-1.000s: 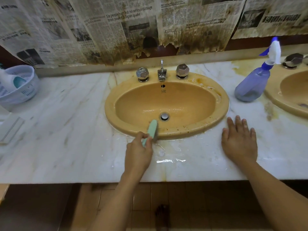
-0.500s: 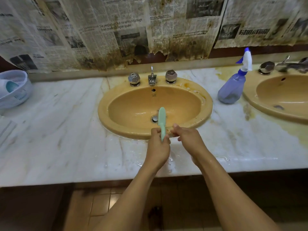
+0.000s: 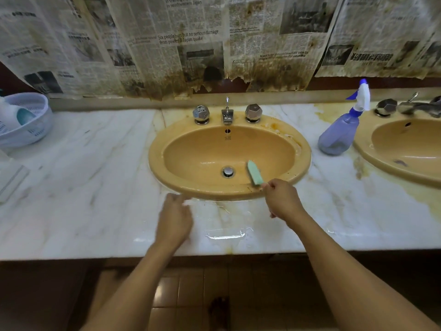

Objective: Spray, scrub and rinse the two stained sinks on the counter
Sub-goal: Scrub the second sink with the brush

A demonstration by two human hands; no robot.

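Note:
A yellow-orange oval sink sits in the middle of the marble counter, with brown stains along its right rim. My right hand grips the handle of a mint-green scrub brush, whose head lies over the front right inner wall of the basin. My left hand hovers blurred over the wet counter at the sink's front edge and holds nothing. A second yellow sink is partly in view at the far right. A blue spray bottle stands between the two sinks.
Chrome taps and a spout stand behind the middle sink. A white plastic basket sits at the far left. Stained newspaper covers the wall. Yellow stains mark the counter near the right sink. Water pools at the front edge.
The brush passed from my left hand to my right hand. My left hand let go and drew back left over the counter; the brush head now sits right of the drain.

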